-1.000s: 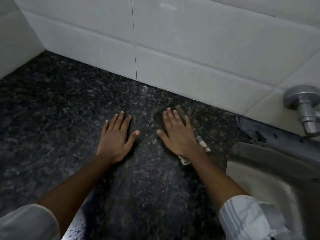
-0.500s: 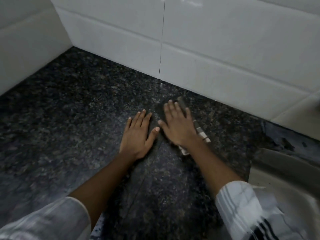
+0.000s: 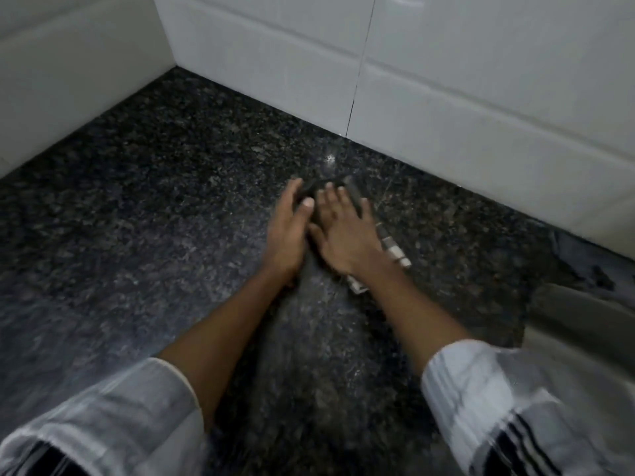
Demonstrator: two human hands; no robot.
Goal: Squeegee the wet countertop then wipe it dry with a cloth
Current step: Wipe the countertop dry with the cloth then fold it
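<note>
A dark cloth point(image 3: 355, 195) with a pale striped edge lies on the black speckled granite countertop point(image 3: 165, 218), near the back wall. My right hand point(image 3: 343, 231) presses flat on the cloth with its fingers straight and covers most of it. My left hand point(image 3: 287, 228) stands on its side against the cloth's left end; its fingers cup round the bunched edge and its thumb lies on top. No squeegee is in view.
White tiled walls point(image 3: 446, 97) meet in a corner at the back left. The grey rim of a sink point(image 3: 577, 304) sits at the right edge, a short way from the cloth. My striped sleeves fill the bottom corners.
My left hand has left the bare counter, slid right to the cloth and turned onto its side, taking hold of the cloth's edge. The right hand stays flat on the cloth. The view has shifted left.
</note>
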